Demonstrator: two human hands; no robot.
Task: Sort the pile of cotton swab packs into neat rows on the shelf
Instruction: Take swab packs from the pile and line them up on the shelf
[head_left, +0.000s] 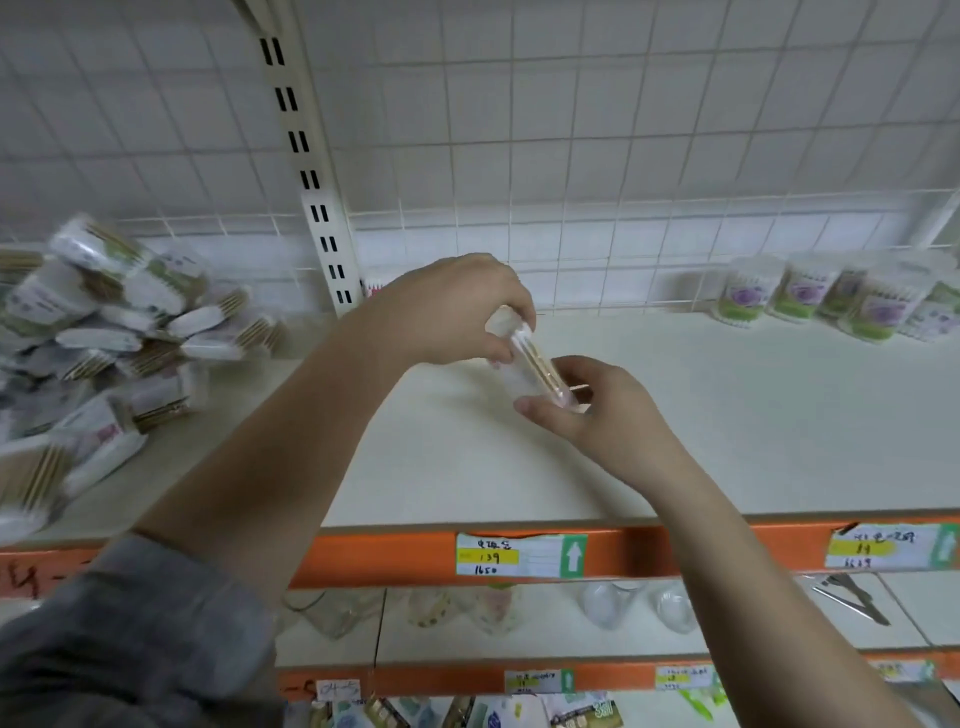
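**Two hands holding one cotton swab pack above the shelf**

Head view. A clear cotton swab pack (530, 364) with wooden sticks is held over the middle of the cream shelf (727, 415), tilted so that its far end is higher than its near end. The left hand (457, 306) comes from above and pinches the far end, fingers curled down over it and thumb underneath. The right hand (597, 410) grips the near end, thumb along the near side and fingers curled round behind the pack; one loose stick juts out sideways by these fingers. The pack does not appear to touch the shelf board.

At the left end of the same shelf lies the pile of swab packs (104, 343), heaped without order, some flat and some propped on others; much of it is blurred. At the far right rear, against the white wire grid back panel (623, 156), stand round swab tubs (831, 301) with purple and green labels, packed close together. A slotted upright (311, 171) divides the back panel. The orange shelf edge (374, 561) carries a price label (519, 555) with a green arrow. A grey sleeve (130, 634) covers the left upper arm. Lower shelves hold small goods, too blurred to name.
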